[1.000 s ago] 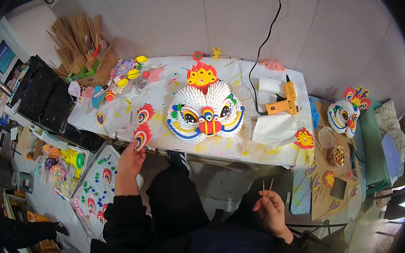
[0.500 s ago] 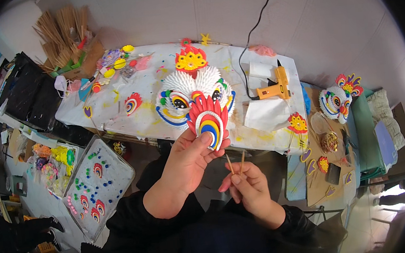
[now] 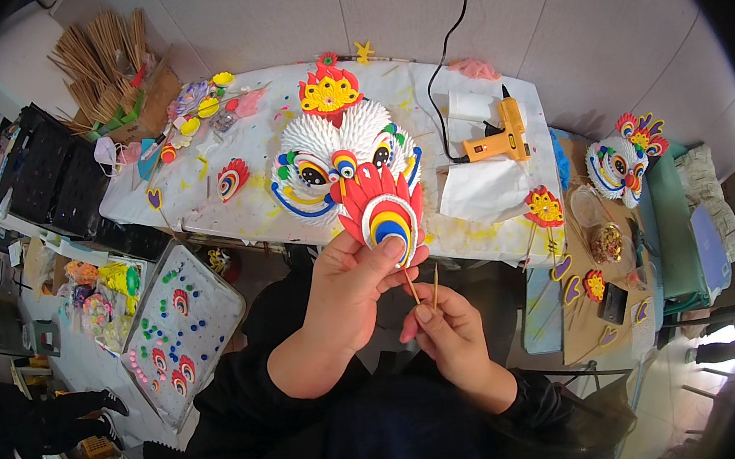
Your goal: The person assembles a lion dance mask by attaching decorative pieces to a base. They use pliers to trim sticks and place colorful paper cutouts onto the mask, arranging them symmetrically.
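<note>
Though their lower ends are hidden, two thin sticks stand pinched between thumb and fingers of the right hand; whether one enters the red-petalled ornament is unclear. Left hand: thumb pressed on the ornament's front, fingers partly hidden behind. Beyond: white mask, partly covered by the ornament, on table.

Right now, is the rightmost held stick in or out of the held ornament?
Out: the stick shows a bare tip, apart from the ornament.
</note>
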Motion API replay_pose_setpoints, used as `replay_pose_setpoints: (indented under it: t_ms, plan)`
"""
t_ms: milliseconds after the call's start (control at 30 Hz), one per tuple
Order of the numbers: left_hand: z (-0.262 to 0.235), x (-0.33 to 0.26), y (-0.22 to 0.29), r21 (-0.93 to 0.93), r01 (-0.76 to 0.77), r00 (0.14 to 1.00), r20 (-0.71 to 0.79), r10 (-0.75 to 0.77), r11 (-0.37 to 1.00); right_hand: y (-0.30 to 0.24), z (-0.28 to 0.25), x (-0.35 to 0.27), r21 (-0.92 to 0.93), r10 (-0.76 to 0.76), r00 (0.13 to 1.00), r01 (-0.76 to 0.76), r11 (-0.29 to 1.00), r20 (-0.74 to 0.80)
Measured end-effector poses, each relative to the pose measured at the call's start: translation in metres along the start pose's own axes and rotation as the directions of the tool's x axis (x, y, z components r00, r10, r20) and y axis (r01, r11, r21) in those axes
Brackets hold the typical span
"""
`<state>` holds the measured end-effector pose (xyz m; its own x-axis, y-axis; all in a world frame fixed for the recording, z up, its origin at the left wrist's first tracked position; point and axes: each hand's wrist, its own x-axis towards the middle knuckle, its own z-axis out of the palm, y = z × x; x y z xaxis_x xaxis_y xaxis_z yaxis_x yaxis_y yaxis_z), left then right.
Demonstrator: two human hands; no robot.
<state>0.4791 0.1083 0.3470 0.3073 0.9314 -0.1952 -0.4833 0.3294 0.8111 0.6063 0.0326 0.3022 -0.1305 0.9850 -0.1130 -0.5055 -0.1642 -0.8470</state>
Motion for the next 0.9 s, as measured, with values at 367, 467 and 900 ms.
replay_pose_setpoints:
  t_ms: [367,467,900]
  plan:
    - [-0.0009,-0.0005,-0.0069,0.05,-0.064,0.998,-0.006,0.065,0.997,0.0035,-0.0003,0.0009,0.014,0.003,1.0,-0.003,1.0,-0.01]
    - [0.0002,-0.0002,-0.0074,0.043,-0.082,0.997,-0.005,0.082,0.996,0.0053,-0.0014,0.0003,0.033,-0.005,1.0,0.006,0.999,-0.008]
    - [0.0021,-0.0011,-0.0077,0.043,-0.073,0.997,-0.012,0.074,0.996,0.0084,-0.0039,-0.0009,0.012,-0.026,1.0,0.026,1.0,0.002]
